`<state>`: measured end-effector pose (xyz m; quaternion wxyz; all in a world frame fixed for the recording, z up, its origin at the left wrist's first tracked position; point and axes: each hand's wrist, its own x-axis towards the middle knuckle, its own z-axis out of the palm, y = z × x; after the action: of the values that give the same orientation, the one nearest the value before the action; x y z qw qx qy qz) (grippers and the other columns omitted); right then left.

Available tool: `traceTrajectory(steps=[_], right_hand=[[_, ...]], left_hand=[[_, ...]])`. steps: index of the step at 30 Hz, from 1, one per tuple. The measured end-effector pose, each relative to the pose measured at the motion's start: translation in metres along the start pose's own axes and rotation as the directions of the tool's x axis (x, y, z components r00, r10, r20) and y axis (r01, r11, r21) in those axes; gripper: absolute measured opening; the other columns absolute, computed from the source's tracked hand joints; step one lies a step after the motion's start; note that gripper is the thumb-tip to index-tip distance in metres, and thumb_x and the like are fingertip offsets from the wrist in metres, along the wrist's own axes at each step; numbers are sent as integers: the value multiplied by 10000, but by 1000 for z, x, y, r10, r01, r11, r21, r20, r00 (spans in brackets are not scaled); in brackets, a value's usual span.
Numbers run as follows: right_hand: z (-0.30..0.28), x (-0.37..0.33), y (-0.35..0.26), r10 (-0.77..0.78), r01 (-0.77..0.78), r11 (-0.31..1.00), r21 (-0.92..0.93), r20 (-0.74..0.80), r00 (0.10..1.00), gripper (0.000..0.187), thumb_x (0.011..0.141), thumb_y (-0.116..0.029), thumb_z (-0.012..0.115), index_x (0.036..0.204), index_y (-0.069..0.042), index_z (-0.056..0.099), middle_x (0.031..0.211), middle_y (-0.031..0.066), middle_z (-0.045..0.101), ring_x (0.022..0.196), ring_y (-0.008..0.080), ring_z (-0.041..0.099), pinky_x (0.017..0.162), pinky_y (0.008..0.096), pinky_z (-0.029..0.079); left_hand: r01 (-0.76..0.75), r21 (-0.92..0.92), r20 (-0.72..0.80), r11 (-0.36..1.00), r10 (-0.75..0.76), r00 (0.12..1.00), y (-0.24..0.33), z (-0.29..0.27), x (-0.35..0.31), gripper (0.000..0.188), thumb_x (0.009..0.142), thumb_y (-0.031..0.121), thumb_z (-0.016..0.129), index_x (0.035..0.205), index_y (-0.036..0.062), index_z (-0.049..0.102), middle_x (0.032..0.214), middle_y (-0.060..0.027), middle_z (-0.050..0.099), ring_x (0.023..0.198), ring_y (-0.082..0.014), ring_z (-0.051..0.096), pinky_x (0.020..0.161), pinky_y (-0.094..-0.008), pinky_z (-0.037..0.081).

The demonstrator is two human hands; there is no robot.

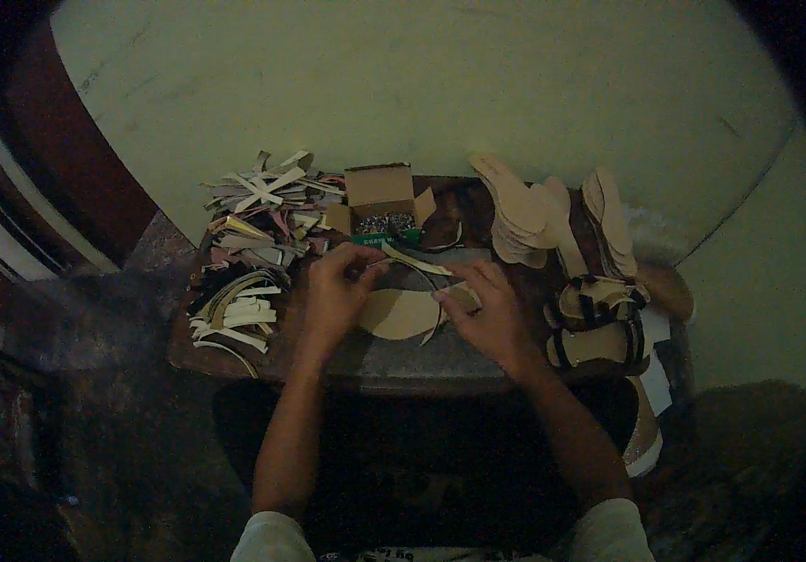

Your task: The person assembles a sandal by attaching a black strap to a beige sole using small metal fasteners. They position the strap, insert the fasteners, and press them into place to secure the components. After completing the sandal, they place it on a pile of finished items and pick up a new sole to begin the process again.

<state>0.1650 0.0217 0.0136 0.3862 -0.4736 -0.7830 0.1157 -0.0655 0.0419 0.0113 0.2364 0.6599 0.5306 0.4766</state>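
Note:
A tan sandal insole point(401, 315) lies flat in front of me on a grey work surface point(394, 358). Just above its far edge, a pale narrow strap point(417, 263) curves between my hands. My left hand point(339, 286) is closed in a pinch at the strap's left end. Fingers of my right hand point(489, 304) close on its right end, while the thumb sits lower, over the insole's right part. A thin dark strap edge hangs down across the insole beside the right thumb. Exactly how the fingertips grip is too dim to see.
Piles of cut strap strips point(258, 234) cover the table's left side. An opened cardboard box point(380, 187) of small metal tacks stands at the back. Stacked insoles point(515, 211) lie at the back right, with strapped sandal pieces point(600, 342) nearer me. A wall point(440, 84) rises behind.

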Motion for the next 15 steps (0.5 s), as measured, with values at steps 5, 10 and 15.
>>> traceTrajectory(steps=[5, 10, 15], right_hand=[[8, -7, 9, 184, -299, 869, 395, 302, 935, 275, 849, -101, 683, 1101, -5, 625, 903, 100, 664, 802, 164, 642, 721, 297, 521], [2, -7, 41, 227, -365, 788, 496, 316, 921, 251, 860, -78, 658, 1096, 3, 625, 903, 102, 679, 821, 146, 649, 710, 282, 525], [-4, -7, 16, 194, -308, 911, 273, 375, 906, 285, 882, -105, 636, 1137, 21, 615, 887, 120, 678, 786, 137, 648, 690, 308, 530]], left_hand=[[79, -97, 57, 992, -73, 996, -12, 7, -14, 230, 790, 120, 758, 978, 15, 676, 859, -99, 701, 780, -166, 661, 708, -307, 513], [69, -18, 57, 997, -68, 996, -9, 27, -23, 199, 806, 116, 743, 952, 5, 664, 863, -108, 698, 784, -157, 653, 703, -307, 509], [64, -210, 61, 976, -52, 997, -17, 38, -25, 159, 831, 128, 719, 910, 10, 650, 859, -101, 689, 819, -148, 642, 733, -315, 501]])
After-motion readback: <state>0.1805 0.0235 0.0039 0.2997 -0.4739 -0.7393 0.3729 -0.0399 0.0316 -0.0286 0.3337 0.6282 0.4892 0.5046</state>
